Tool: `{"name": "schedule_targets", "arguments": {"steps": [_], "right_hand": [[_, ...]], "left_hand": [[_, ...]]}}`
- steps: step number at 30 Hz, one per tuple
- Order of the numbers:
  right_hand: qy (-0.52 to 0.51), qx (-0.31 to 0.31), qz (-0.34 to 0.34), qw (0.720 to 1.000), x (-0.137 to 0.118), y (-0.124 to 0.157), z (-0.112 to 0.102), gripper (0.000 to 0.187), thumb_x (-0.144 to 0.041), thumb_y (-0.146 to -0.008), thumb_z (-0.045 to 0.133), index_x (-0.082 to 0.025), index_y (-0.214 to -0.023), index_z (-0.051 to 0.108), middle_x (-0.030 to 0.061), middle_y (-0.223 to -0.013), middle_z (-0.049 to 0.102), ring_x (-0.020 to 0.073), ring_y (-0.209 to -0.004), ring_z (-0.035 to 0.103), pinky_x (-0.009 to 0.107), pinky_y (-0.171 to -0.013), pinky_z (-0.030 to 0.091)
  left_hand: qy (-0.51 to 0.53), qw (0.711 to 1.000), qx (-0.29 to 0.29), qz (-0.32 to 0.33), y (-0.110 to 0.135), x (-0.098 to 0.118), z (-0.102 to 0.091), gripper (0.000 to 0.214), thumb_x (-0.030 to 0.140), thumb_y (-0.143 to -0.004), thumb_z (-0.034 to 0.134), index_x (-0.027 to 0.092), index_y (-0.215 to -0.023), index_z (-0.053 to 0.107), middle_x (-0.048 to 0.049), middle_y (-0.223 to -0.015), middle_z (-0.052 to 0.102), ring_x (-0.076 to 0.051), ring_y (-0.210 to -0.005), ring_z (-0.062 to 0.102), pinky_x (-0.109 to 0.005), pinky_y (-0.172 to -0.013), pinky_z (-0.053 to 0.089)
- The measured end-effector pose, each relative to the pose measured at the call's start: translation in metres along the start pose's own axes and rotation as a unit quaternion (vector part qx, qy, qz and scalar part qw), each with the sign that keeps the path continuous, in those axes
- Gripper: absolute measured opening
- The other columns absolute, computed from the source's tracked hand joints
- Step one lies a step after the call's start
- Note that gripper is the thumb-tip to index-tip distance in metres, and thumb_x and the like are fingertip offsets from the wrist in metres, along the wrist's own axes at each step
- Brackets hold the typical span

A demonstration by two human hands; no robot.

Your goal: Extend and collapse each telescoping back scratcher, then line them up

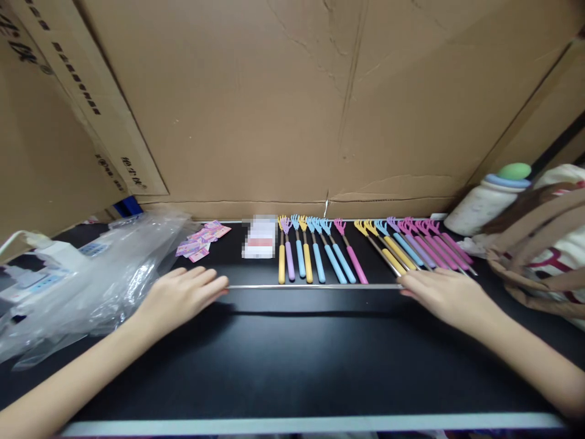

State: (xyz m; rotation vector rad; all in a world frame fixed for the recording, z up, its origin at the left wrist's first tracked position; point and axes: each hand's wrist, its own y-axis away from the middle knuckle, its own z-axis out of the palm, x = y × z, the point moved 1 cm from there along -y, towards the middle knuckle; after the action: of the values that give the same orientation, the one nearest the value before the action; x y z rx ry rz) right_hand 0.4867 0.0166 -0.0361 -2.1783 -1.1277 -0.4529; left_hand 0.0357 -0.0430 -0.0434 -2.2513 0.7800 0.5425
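Observation:
My left hand (pixel 183 296) lies flat on the black table (pixel 292 360), fingers stretched out, holding nothing, beside a crumpled clear plastic bag (pixel 91 274). My right hand (pixel 441 292) also lies flat and open, its fingertips next to the handles of the right group of back scratchers (pixel 411 247). A second row of several pastel back scratchers (pixel 315 253) with yellow, purple, blue and pink handles lies between my hands, along a thin metal strip (pixel 315 286).
Small pink cards (pixel 203 239) and a white packet (pixel 259 239) lie behind my left hand. White devices (pixel 41 262) sit at far left. A white bottle (pixel 491 198) and a beige bag (pixel 543 250) stand at right. Cardboard walls (pixel 274 103) enclose the back.

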Motion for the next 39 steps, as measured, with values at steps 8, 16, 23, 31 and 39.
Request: {"name": "schedule_targets", "arguments": {"steps": [8, 16, 23, 31, 39], "right_hand": [[0.026, -0.006, 0.009, 1.000, 0.035, 0.053, 0.013, 0.030, -0.029, -0.094, 0.039, -0.020, -0.079, 0.064, 0.0044, -0.075, 0.067, 0.0158, -0.064, 0.059, 0.027, -0.062, 0.040], [0.053, -0.031, 0.048, 0.997, 0.058, 0.078, 0.021, 0.040, -0.035, -0.095, 0.031, -0.021, -0.080, 0.066, 0.0080, -0.081, 0.070, 0.0182, -0.067, 0.062, 0.028, -0.061, 0.042], [0.074, 0.007, 0.032, 0.997, 0.072, 0.081, 0.011, 0.040, -0.031, -0.095, 0.029, -0.019, -0.075, 0.062, 0.0108, -0.075, 0.067, 0.0198, -0.064, 0.061, 0.029, -0.058, 0.042], [0.098, 0.039, 0.010, 0.994, 0.069, 0.079, 0.015, 0.036, -0.028, -0.094, 0.032, -0.015, -0.079, 0.063, 0.0117, -0.077, 0.068, 0.0205, -0.063, 0.062, 0.030, -0.060, 0.045], [-0.105, -0.040, 0.167, 0.980, 0.073, 0.092, 0.027, 0.044, -0.053, -0.090, 0.034, -0.022, -0.083, 0.065, 0.0055, -0.081, 0.070, 0.0202, -0.069, 0.065, 0.030, -0.063, 0.049]], "left_hand": [[-0.054, 0.998, -0.011, 0.012, 0.028, -0.022, -0.001, 0.027, 0.030, -0.094, 0.044, 0.022, -0.074, 0.059, 0.0016, -0.063, 0.056, -0.015, -0.065, 0.050, -0.027, -0.059, 0.027], [-0.092, 0.995, 0.011, 0.037, 0.033, -0.042, -0.004, 0.027, 0.029, -0.094, 0.043, 0.021, -0.075, 0.060, 0.0009, -0.064, 0.058, -0.016, -0.066, 0.051, -0.027, -0.057, 0.027], [-0.099, 0.994, 0.010, 0.036, 0.039, -0.051, -0.001, 0.028, 0.029, -0.094, 0.043, 0.020, -0.074, 0.060, 0.0002, -0.063, 0.057, -0.017, -0.066, 0.051, -0.026, -0.057, 0.028], [-0.121, 0.991, 0.035, 0.045, 0.035, -0.050, -0.004, 0.027, 0.029, -0.094, 0.045, 0.020, -0.074, 0.061, 0.0007, -0.061, 0.056, -0.017, -0.064, 0.050, -0.026, -0.056, 0.028], [-0.002, 1.000, 0.001, -0.013, 0.051, -0.059, 0.000, 0.030, 0.036, -0.094, 0.041, 0.024, -0.080, 0.066, 0.0026, -0.063, 0.058, -0.014, -0.059, 0.053, -0.024, -0.057, 0.031]]}}
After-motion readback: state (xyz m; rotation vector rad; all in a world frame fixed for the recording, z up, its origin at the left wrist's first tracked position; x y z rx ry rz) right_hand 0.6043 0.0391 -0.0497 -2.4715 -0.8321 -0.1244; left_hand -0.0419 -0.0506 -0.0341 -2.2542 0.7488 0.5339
